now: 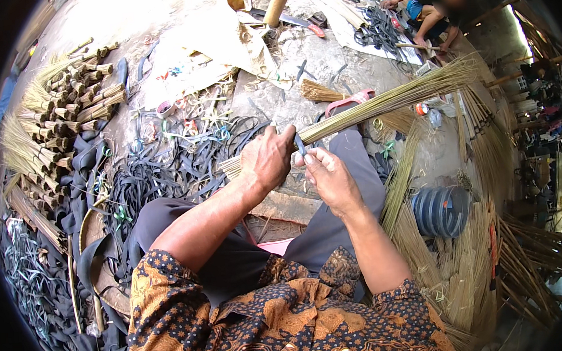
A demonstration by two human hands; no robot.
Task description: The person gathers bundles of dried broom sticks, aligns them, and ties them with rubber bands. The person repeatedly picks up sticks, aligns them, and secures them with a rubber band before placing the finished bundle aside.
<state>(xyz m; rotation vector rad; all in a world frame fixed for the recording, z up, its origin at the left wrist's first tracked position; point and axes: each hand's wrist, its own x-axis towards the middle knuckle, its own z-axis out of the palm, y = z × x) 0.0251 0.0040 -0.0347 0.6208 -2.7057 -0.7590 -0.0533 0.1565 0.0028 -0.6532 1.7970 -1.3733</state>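
Note:
Across my lap lies a long bundle of thin green-tan sticks (386, 99), like broom bristles, its fanned end pointing to the upper right. My left hand (268, 155) is closed around the bundle near its cut end. A short dark rubber strip (299, 143) crosses the bundle just right of those fingers. My right hand (332, 178) pinches the strip's lower end between thumb and fingers. How far the strip wraps behind the bundle is hidden.
Tied stick bundles (71, 105) are piled at the left. Black rubber strips (144, 175) are heaped near my left knee. Loose sticks (457, 267) and a blue ribbed plastic container (441, 212) lie at the right. A knife (296, 22) rests ahead; another person (429, 15) sits far right.

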